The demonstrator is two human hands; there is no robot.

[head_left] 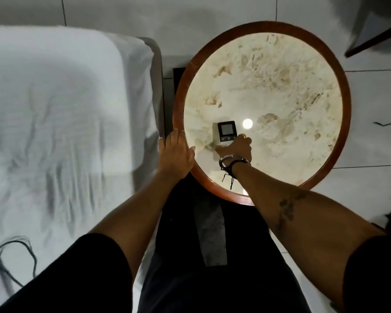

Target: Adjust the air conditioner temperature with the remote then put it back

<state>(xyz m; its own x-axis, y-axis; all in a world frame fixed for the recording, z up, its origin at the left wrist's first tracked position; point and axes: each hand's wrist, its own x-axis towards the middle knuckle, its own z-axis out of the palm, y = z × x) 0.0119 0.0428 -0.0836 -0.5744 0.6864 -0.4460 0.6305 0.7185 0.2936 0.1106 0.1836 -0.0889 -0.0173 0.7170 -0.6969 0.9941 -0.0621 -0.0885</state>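
Observation:
A small air conditioner remote [227, 132], white with a dark screen facing up, lies on the round marble-topped table [339, 71] near its front-left part. My right hand [236, 149] wraps around the remote's near end, with bracelets on the wrist and a ring on a finger. My left hand [175, 152] lies flat on the table's brown wooden rim at the left, fingers together and holding nothing.
A bed with a rumpled white sheet [54, 120] fills the left side, close to the table. A black cable [16, 254] lies on the sheet at lower left. Pale floor tiles surround the table. A dark piece of furniture [375, 30] stands at upper right.

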